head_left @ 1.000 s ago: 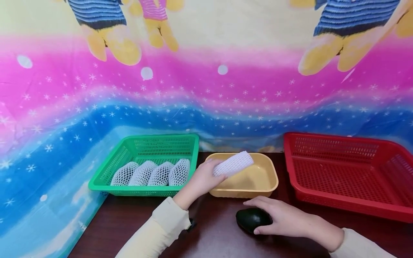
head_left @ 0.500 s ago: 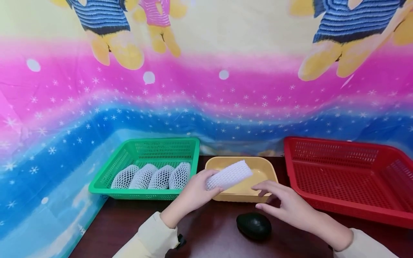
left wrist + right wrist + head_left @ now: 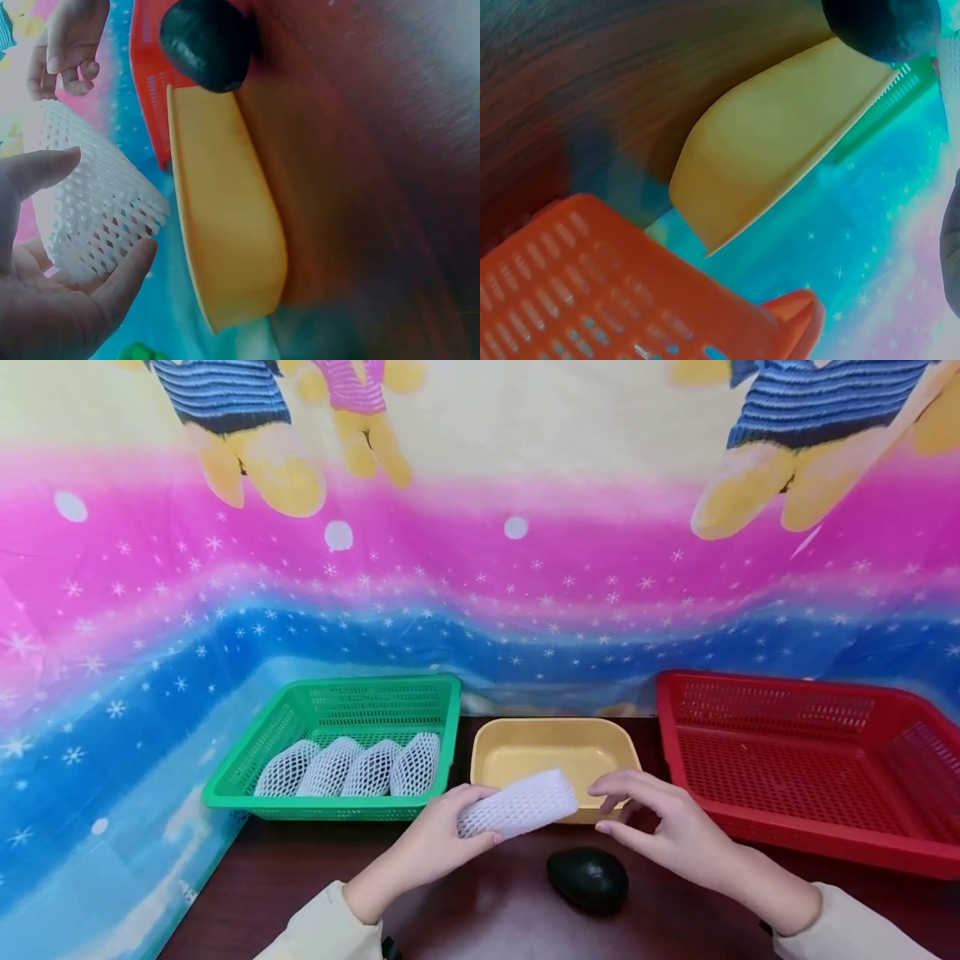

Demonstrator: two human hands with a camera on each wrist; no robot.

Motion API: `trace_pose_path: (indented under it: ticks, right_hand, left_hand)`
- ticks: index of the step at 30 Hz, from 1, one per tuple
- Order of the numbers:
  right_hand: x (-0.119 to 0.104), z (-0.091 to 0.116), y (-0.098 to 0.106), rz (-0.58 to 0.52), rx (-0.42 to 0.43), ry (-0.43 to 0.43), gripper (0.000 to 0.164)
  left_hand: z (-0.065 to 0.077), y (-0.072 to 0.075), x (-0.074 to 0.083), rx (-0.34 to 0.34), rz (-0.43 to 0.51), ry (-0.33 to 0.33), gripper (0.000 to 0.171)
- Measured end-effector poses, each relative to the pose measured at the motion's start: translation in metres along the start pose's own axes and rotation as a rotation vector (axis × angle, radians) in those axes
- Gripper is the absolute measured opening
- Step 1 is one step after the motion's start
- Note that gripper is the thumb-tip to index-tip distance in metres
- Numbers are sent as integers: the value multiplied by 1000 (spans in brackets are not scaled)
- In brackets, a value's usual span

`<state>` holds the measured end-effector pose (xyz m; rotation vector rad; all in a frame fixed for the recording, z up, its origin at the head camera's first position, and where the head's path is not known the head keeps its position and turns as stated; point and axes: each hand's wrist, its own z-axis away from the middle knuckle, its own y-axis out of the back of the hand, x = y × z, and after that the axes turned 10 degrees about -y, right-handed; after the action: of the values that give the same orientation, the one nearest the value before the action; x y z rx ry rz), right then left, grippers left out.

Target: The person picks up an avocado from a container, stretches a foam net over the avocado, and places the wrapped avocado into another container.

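Note:
My left hand grips a white foam net sleeve between thumb and fingers, its other end pointing right. The left wrist view shows the mesh of this foam net sleeve up close, flattened somewhat. Just past the sleeve's right end hovers my right hand, fingers loosely bent with nothing between them. A glossy dark green avocado lies on the table below and between both hands. In the right wrist view, only the lower part of the avocado shows at the top edge.
Behind the hands stands a yellow tub. At left, a green basket contains several net-wrapped fruits. A red basket stands at right. A patterned cloth hangs behind the dark wooden table.
My right hand has let go of the avocado and risen beside the sleeve. My left hand has brought the sleeve from over the yellow tub down toward me.

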<state>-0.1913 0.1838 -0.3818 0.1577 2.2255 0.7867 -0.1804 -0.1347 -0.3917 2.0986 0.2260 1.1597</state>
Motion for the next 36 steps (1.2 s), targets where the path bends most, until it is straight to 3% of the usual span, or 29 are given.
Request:
trace_pose_path:
  ticks: [8,13,16,22,27,29,36]
  right_hand:
    - [2,4,-15,-95,-157,48,57]
    - [3,4,-24,-110,-157,139,43]
    - [2,3,-27,-70,-137,197,43]
    - [-1,0,-29,-20,-178,164,48]
    - [1,0,-31,15,-162,227,29]
    - [2,-1,-31,31,-147,263,22]
    - [-2,-2,-31,31,-149,260,19]
  left_hand:
    - [19,-10,-4,-2,79,1,40]
    - [23,-15,-6,-25,125,3,39]
    - [22,-15,-4,-34,145,4,40]
    - [16,-17,3,-50,173,-12,45]
    - [10,-19,9,-52,249,15,49]
    - [7,-20,11,-41,271,2,45]
    - [2,-23,13,53,236,-80,24]
